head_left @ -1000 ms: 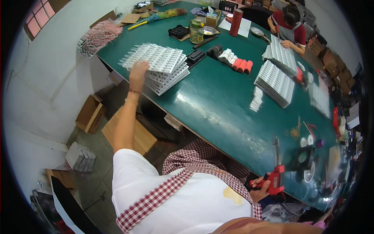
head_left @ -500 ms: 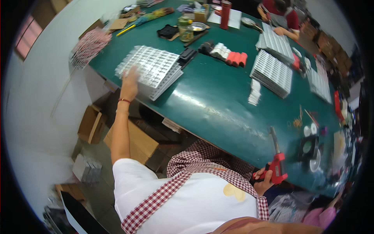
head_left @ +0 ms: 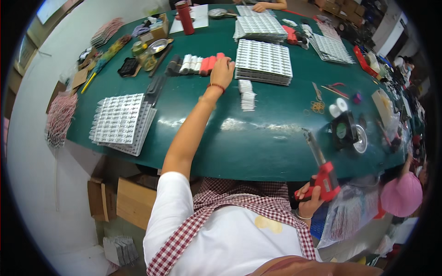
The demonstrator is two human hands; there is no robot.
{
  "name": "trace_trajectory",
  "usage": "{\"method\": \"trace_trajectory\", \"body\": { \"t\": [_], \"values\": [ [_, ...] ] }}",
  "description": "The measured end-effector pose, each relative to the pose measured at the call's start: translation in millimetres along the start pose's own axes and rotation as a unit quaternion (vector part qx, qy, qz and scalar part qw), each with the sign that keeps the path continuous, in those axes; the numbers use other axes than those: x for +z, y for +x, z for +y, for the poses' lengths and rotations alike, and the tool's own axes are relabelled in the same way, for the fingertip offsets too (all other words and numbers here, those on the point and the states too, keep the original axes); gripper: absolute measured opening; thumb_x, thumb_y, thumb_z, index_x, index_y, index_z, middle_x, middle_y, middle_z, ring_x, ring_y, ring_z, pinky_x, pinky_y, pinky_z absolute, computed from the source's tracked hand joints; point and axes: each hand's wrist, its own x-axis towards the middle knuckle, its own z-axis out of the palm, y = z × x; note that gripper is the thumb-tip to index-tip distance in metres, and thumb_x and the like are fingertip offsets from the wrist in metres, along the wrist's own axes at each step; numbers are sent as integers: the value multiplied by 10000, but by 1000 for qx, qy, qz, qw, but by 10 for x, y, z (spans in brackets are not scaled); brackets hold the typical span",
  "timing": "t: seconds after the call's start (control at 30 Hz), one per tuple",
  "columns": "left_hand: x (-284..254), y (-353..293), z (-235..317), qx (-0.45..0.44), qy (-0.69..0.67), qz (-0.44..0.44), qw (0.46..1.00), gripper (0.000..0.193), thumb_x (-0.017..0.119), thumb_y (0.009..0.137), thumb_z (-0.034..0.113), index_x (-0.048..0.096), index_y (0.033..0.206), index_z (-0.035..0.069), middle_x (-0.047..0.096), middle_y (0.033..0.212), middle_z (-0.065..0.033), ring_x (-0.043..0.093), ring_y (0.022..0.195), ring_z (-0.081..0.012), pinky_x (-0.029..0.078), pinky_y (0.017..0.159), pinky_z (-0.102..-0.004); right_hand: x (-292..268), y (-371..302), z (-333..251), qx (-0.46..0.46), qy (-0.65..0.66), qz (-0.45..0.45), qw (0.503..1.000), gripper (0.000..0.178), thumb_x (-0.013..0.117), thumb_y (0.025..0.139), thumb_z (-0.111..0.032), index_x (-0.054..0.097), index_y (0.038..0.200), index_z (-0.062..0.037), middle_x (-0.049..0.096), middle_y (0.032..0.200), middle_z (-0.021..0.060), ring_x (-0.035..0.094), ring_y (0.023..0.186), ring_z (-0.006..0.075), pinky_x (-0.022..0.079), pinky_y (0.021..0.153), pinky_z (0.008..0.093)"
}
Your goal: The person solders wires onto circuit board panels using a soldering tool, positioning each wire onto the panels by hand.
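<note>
My left hand (head_left: 223, 73) reaches far across the green table, its fingers curled down at the right end of a row of red bundles (head_left: 206, 66). They appear to be on the endmost bundle; the fingertips are partly hidden. White bundles (head_left: 189, 64) and dark ones (head_left: 173, 65) continue that row leftward. Just right of the hand rises a stack of white panels (head_left: 263, 60) covered in small dark rows. Near the table's front edge, my right hand (head_left: 311, 198) grips a red pistol-shaped tool (head_left: 326, 181) by its handle. Its long metal barrel points away over the tabletop.
On the green table (head_left: 193, 138), another panel stack (head_left: 120, 120) lies at left and a white strip bundle (head_left: 247, 95) near the middle. White spools (head_left: 338, 106) and a black box-like item (head_left: 344, 129) stand right. A red flask (head_left: 184, 17) and another person's hand (head_left: 261, 7) are at the back.
My left hand has left the left panel stack and moved right and away, to the red bundles. My right hand still grips the red tool. The view has turned.
</note>
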Motion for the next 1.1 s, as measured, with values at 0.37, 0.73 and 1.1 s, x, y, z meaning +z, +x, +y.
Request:
{"method": "trace_trajectory", "body": {
  "t": [0.37, 0.73, 1.1],
  "values": [
    [493, 911, 24, -188, 224, -222, 930, 593, 706, 752, 485, 675, 1038, -34, 660, 1080, -236, 646, 1008, -360, 506, 868, -407, -162, -100, -170, -1, 14, 118, 993, 388, 471, 987, -351, 445, 1160, -5, 490, 635, 61, 430, 440, 113, 396, 436, 243],
    [-169, -437, 827, -151, -393, -131, 897, 365, 498, 928, 99, 345, 1217, -64, 619, 973, -157, 655, 672, -177, 522, 549, -290, 16, 93, -90, -25, 89, 87, 992, 379, 452, 993, -344, 455, 1162, -5, 499, 661, 62, 425, 448, 115, 398, 454, 245],
    [-335, -2968, 1705, -183, -244, -95, 948, 508, 488, 948, 151, 291, 1372, -47, 651, 1002, -215, 666, 805, -296, 525, 708, -377, -22, 115, 102, 117, 147, 100, 977, 451, 484, 980, -240, 401, 1352, 2, 454, 1385, 197, 399, 1328, 297, 301, 1109, 480]
  ]
}}
